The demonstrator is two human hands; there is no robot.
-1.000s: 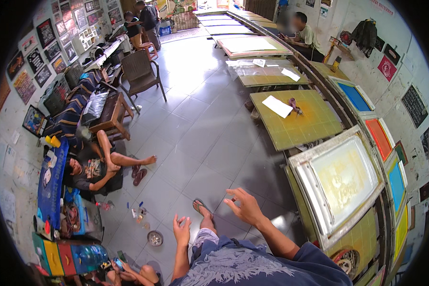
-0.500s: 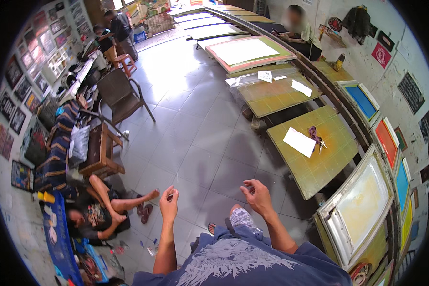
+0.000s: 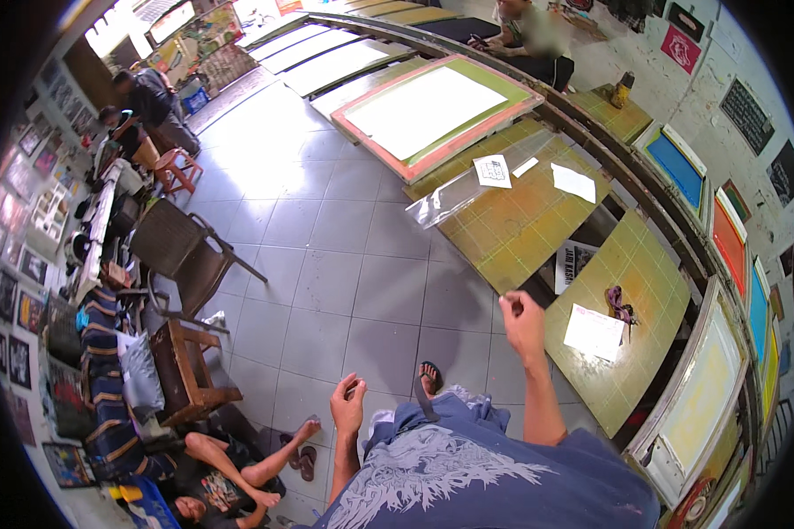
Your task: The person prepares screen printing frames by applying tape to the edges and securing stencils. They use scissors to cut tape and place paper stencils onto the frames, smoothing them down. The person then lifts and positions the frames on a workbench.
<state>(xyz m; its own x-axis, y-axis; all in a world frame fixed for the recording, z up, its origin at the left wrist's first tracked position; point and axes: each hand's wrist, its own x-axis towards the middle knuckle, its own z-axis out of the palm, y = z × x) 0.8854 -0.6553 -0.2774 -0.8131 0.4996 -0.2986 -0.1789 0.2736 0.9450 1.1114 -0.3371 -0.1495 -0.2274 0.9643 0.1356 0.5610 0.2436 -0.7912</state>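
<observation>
My left hand [image 3: 348,406] hangs over the tiled floor in front of my body, its fingers curled in toward the thumb; whatever lies between them, if anything, is too small to make out. Out to the right, my right hand [image 3: 526,333] is loosely bent with a gap between thumb and fingers, and no object shows in it. It is nearest to the yellow-green board [image 3: 663,264]. On that board lie a white paper sheet [image 3: 594,332] and a bunched purple strap [image 3: 620,305] with what look like keys.
Another board [image 3: 520,234] beyond carries clear plastic film [image 3: 441,204] and white papers. A pink-edged printing screen [image 3: 513,104] lies farther off; framed screens [image 3: 699,388] line the right. A brown chair [image 3: 178,260] and wooden stool [image 3: 188,375] stand left. One person [image 3: 229,489] sits low at left.
My view has swung and moved closer to the boards. My right hand has risen toward the board's edge and its fingers are more curled; my left hand is lower against my body.
</observation>
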